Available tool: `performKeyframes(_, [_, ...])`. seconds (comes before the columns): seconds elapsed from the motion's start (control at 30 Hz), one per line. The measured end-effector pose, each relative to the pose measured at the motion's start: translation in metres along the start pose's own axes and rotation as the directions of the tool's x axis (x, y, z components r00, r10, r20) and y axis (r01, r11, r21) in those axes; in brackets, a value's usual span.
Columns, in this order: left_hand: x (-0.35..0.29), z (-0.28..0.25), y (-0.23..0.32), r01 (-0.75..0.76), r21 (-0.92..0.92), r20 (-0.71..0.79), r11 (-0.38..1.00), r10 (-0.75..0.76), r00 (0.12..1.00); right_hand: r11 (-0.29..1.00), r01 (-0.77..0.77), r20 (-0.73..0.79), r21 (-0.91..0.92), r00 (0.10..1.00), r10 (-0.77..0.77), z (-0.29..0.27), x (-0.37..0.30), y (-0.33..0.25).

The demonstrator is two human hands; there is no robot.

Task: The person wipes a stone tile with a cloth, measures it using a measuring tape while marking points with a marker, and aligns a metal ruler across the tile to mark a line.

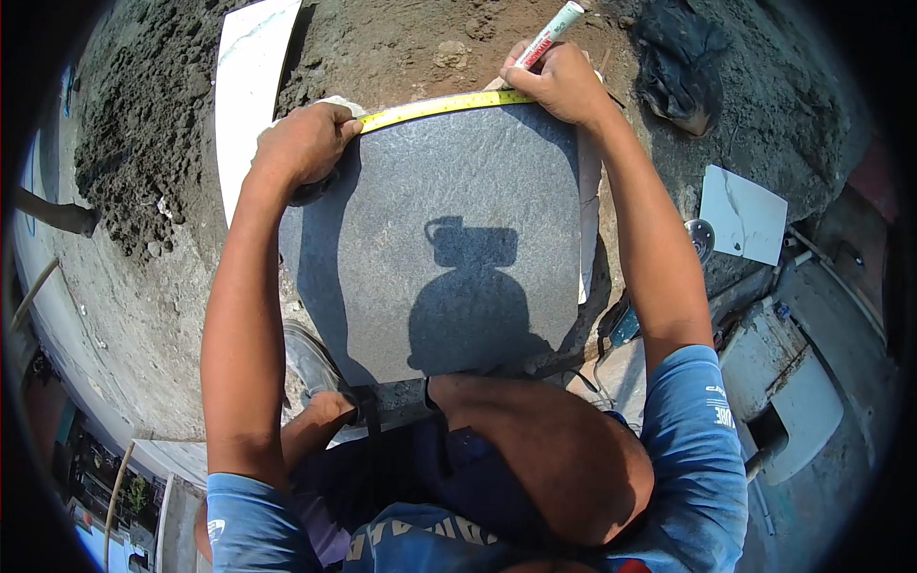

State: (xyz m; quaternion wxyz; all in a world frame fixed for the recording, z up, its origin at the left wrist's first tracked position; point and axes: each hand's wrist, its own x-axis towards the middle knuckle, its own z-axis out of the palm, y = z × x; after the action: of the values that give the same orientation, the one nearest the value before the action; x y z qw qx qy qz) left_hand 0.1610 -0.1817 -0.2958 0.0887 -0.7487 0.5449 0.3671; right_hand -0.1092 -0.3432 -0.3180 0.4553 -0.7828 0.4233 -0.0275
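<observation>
A dark grey square tile (449,210) lies on the dirt ground in front of my knees. A yellow tape measure (444,106) is stretched along its far edge. My left hand (304,143) grips the tape measure's case at the tile's far left corner. My right hand (559,81) presses the tape's end down at the far right corner and holds a white marker pen (549,33) with a red label, pointing up and away. My head's shadow falls on the middle of the tile.
A long white tile (246,91) lies at the far left, a small white tile piece (743,215) at the right. A dark cloth bundle (680,62) sits at the far right. An angle grinder (659,286) rests by my right arm. Loose soil (143,124) is piled left.
</observation>
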Motion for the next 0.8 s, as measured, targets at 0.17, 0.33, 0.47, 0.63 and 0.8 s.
performKeyframes(0.17, [-0.0023, -0.0031, 0.002, 0.01, 0.006, 0.001, 1.0, -0.01, 1.0, 1.0, 0.006, 0.004, 0.0, 1.0, -0.006, 0.0004, 0.0021, 0.0009])
performKeyframes(0.33, [0.0018, -0.0077, 0.0075, 0.078, 0.101, 0.108, 0.992, -0.089, 0.99, 0.999, -0.025, 0.011, -0.042, 1.0, 0.026, 0.0008, 0.0028, 0.0043])
performKeyframes(0.47, [0.0008, -0.0073, 0.006, 0.069, 0.108, 0.103, 0.992, -0.08, 0.991, 0.999, -0.021, 0.015, -0.027, 1.0, 0.021, -0.0002, 0.0026, 0.0017])
performKeyframes(0.63, [-0.0005, -0.0012, -0.0006, 0.001, 0.019, -0.002, 1.0, -0.001, 1.0, 0.995, 0.002, 0.003, -0.098, 1.0, -0.002, 0.001, 0.0023, 0.0001])
performKeyframes(0.8, [-0.0007, -0.0031, 0.0023, 0.03, 0.065, 0.043, 0.997, -0.033, 0.999, 0.997, -0.035, 0.004, -0.062, 0.999, 0.035, 0.0003, 0.0034, 0.0019])
